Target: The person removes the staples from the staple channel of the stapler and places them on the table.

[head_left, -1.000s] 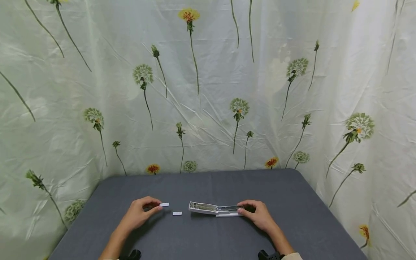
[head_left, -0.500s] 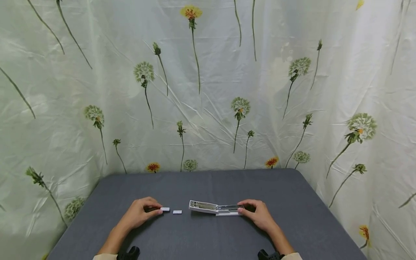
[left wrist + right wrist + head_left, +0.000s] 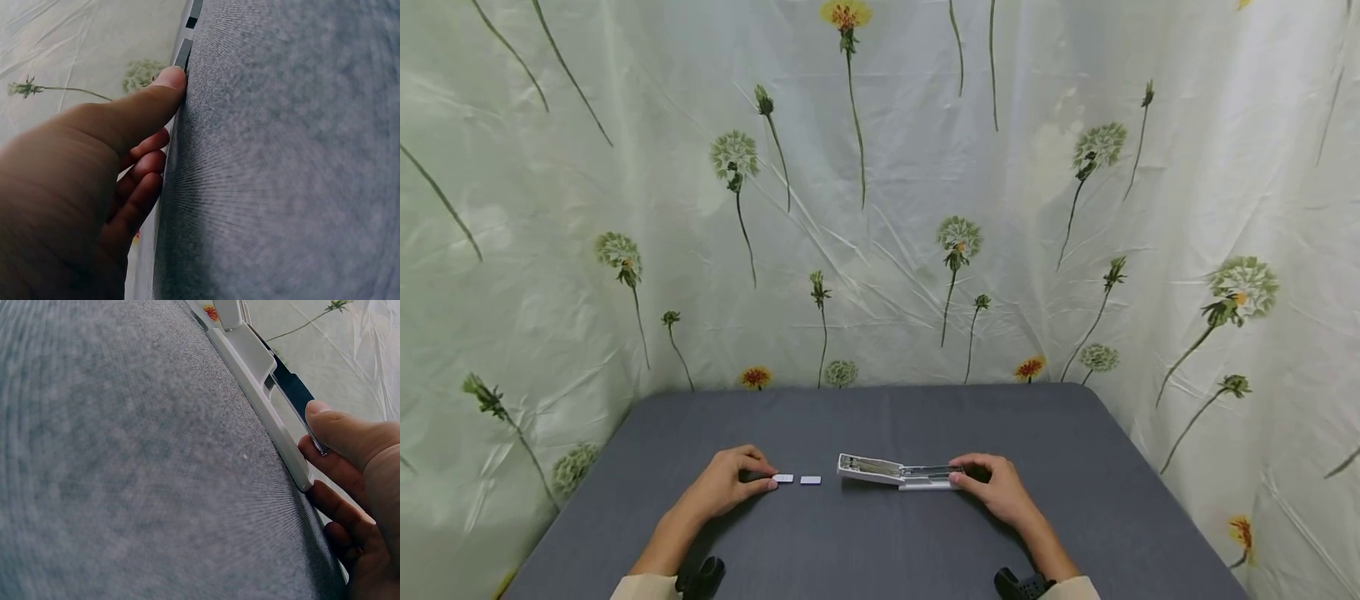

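A white stapler (image 3: 870,471) lies opened out on the table, its top arm swung over to the left and its metal staple channel exposed. My right hand (image 3: 996,487) grips the stapler's right end; in the right wrist view the thumb presses the dark metal channel (image 3: 294,387) while fingers lie behind it and at the end of the white base (image 3: 259,406). Thumb and fingertips of my left hand (image 3: 726,483) pinch the left end of a small pale staple strip (image 3: 785,479) low at the tabletop. A second staple strip (image 3: 810,480) lies just to its right, before the stapler.
A dark grey cloth covers the table (image 3: 880,542). Behind and beside it hangs a pale curtain (image 3: 880,167) printed with dandelions. Each wrist carries a black strapped device, such as the one on the left wrist (image 3: 702,577).
My left hand has brought its staple strip slightly toward me and right, into line beside the second one. The right hand stays on the stapler. The head view has tilted slightly downward.
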A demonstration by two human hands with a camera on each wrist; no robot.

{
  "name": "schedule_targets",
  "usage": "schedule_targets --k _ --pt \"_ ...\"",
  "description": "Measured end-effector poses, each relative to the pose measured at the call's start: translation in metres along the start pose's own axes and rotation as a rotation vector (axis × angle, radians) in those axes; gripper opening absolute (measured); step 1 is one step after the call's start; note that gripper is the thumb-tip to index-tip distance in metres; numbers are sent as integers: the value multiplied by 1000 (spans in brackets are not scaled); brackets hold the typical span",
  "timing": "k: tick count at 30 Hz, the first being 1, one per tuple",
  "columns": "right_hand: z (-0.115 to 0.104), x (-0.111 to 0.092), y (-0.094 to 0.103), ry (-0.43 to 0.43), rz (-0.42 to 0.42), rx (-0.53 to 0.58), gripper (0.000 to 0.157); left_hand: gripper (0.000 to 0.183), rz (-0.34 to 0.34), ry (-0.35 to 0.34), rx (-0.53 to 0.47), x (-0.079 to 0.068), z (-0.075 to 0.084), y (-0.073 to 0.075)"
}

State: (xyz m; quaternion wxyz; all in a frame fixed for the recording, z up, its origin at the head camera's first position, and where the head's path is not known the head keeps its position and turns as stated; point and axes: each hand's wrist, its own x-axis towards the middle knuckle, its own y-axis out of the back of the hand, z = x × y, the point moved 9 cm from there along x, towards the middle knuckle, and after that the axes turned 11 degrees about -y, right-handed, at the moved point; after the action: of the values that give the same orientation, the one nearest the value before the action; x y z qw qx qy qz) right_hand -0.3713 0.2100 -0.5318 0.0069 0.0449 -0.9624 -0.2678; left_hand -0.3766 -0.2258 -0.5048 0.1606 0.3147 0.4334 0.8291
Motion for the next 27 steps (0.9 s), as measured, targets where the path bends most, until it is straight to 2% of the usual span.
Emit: schedule_targets --k 7,12,19,27 --pt "0 -3 -2 -2 -17 6 26 12 -22 35 10 -4 2 0" --pt "0 -5 -1 -3 -14 17 25 14 -35 33 34 -4 6 -1" --pt "2 -5 -1 -16 -18 4 25 17 -57 60 56 -7 2 -5" --pt "0 -5 0 -2 -19 0 26 17 -40 64 35 -8 3 -7"
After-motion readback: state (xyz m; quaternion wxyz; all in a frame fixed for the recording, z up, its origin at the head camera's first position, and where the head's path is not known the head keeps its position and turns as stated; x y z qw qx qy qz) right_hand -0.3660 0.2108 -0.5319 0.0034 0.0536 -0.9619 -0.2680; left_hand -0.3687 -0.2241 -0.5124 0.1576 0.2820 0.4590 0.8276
